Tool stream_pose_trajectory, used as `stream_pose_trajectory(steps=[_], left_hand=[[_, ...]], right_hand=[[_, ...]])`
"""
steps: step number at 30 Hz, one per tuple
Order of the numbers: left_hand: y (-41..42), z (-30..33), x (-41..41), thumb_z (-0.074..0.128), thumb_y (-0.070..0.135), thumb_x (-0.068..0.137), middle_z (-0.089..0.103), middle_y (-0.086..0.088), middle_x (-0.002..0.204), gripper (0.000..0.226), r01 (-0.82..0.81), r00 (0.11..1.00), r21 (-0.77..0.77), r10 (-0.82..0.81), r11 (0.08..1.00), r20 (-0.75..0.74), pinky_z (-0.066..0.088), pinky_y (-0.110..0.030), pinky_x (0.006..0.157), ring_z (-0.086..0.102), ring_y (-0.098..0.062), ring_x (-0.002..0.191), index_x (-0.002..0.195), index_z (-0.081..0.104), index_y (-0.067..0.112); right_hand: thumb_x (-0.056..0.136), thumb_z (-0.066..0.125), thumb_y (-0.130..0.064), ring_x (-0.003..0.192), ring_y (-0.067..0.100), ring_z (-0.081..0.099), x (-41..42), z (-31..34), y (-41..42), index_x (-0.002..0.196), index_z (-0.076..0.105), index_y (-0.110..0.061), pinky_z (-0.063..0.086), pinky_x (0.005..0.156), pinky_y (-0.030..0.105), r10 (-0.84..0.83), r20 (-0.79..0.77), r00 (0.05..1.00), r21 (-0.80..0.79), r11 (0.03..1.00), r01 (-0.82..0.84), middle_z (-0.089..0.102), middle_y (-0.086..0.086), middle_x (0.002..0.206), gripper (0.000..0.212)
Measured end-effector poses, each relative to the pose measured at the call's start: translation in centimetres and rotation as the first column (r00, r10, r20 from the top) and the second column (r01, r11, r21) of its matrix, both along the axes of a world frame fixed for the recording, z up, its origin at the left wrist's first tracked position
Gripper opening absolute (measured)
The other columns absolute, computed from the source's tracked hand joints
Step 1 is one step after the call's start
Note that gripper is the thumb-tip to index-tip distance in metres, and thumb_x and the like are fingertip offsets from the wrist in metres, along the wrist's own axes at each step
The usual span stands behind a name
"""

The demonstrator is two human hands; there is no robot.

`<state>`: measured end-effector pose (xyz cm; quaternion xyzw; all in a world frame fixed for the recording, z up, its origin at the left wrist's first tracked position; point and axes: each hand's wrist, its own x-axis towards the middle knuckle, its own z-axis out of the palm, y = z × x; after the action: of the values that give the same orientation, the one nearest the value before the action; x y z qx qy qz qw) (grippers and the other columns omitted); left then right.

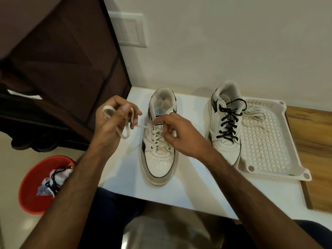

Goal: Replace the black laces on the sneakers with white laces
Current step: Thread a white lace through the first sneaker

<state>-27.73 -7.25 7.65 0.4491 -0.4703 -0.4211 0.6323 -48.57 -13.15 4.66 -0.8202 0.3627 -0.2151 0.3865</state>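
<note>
White lace (125, 130) on the near sneaker (159, 141) looks soft and floppy, so grab near the tip. Left hand (111, 121) pinches its looped end, right hand (177, 133) pinches at the eyelets.

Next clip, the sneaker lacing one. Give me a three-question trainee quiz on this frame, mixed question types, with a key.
1. True or false: the sneaker beside the tray has already been relaced in white.
2. Multiple choice: where does the removed black lace lie? A) in the tray B) in the red bucket C) on the white table
3. Fill in: the left hand has in its grip a loop of the ____ lace.

Key
1. False: the right-side sneaker still carries its black lace; the middle sneaker has the white lace, with the right hand at its eyelets.
2. B
3. white
</note>
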Motion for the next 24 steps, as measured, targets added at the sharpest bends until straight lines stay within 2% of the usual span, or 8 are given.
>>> stream_pose_trajectory(steps=[4,7,11,15,18,20,22,24], left_hand=[[0.1,-0.1,-1.4,0.074,0.027,0.086,0.067,0.000,0.090,0.014,0.134,0.972,0.028,-0.137,0.991,0.190,0.052,-0.029,0.068,0.063,-0.018,0.081,0.082,0.073,0.014],[0.3,0.2,-1.2,0.075,0.039,0.087,0.061,0.006,0.092,0.023,0.125,0.960,-0.007,-0.119,0.992,0.252,0.049,-0.022,0.072,0.059,-0.010,0.083,0.074,0.070,0.020],[0.2,-0.3,0.2,0.066,0.032,0.092,0.062,0.000,0.089,0.030,-0.024,0.991,0.005,0.023,1.000,0.129,0.043,-0.029,0.074,0.055,-0.016,0.082,0.067,0.062,0.014],[0.2,-0.4,0.1,0.068,0.031,0.090,0.066,0.000,0.085,0.027,-0.050,0.992,0.038,0.055,0.998,-0.117,0.045,-0.032,0.077,0.060,-0.019,0.082,0.070,0.061,0.015],[0.3,0.1,0.3,0.080,0.045,0.080,0.063,0.002,0.081,0.034,-0.066,0.927,0.066,0.085,0.996,-0.365,0.048,-0.030,0.074,0.059,-0.014,0.075,0.068,0.058,0.023],[0.4,0.0,0.8,0.081,0.048,0.077,0.061,0.005,0.079,0.040,-0.127,0.862,0.082,0.151,0.988,-0.484,0.048,-0.028,0.070,0.057,-0.010,0.071,0.075,0.052,0.021],[0.4,-0.1,1.4,0.074,0.045,0.085,0.060,0.005,0.077,0.038,-0.214,0.846,0.108,0.240,0.971,-0.476,0.047,-0.026,0.065,0.055,-0.009,0.069,0.076,0.048,0.020],[0.2,-0.5,1.7,0.066,0.037,0.096,0.060,0.003,0.075,0.030,-0.275,0.918,0.118,0.297,0.954,-0.263,0.042,-0.026,0.061,0.051,-0.011,0.065,0.074,0.052,0.021]], right_hand=[[0.093,0.071,-0.017,0.067,0.012,0.056,1.5,1.2,1.9,0.111,0.062,-0.024,0.050,0.066,0.032,0.026,0.123,0.992,0.095,0.995,-0.038,0.057,-0.002,0.075,0.021],[0.097,0.068,-0.025,0.061,0.013,0.050,1.7,1.8,2.3,0.094,0.065,-0.022,0.044,0.060,0.030,0.008,0.182,0.983,0.241,0.969,-0.053,0.058,0.010,0.071,0.006],[0.099,0.066,-0.028,0.067,0.020,0.052,-0.8,1.9,1.2,0.078,0.062,-0.006,0.044,0.064,0.028,0.056,0.102,0.993,0.249,0.965,-0.080,0.062,0.012,0.078,0.030],[0.098,0.066,-0.031,0.069,0.011,0.058,-3.5,1.2,0.0,0.092,0.077,-0.019,0.048,0.070,0.026,0.154,-0.133,0.979,0.349,0.932,-0.099,0.068,0.004,0.077,0.017],[0.098,0.066,-0.031,0.067,0.002,0.057,-3.8,1.3,-0.2,0.102,0.079,-0.025,0.043,0.066,0.014,0.174,-0.182,0.968,0.388,0.917,-0.092,0.068,0.000,0.075,0.015],[0.097,0.067,-0.034,0.064,0.011,0.055,-3.3,1.3,0.0,0.098,0.079,-0.023,0.042,0.065,0.021,0.166,-0.182,0.969,0.360,0.928,-0.091,0.068,0.012,0.077,0.016],[0.095,0.068,-0.040,0.058,0.016,0.048,-3.1,1.2,0.3,0.089,0.076,-0.022,0.039,0.061,0.027,0.141,-0.165,0.976,0.307,0.948,-0.085,0.061,0.018,0.072,0.021],[0.094,0.069,-0.041,0.055,0.010,0.042,-3.0,1.6,0.4,0.082,0.072,-0.020,0.036,0.058,0.026,0.088,-0.111,0.990,0.286,0.957,-0.053,0.051,0.012,0.064,0.025]])
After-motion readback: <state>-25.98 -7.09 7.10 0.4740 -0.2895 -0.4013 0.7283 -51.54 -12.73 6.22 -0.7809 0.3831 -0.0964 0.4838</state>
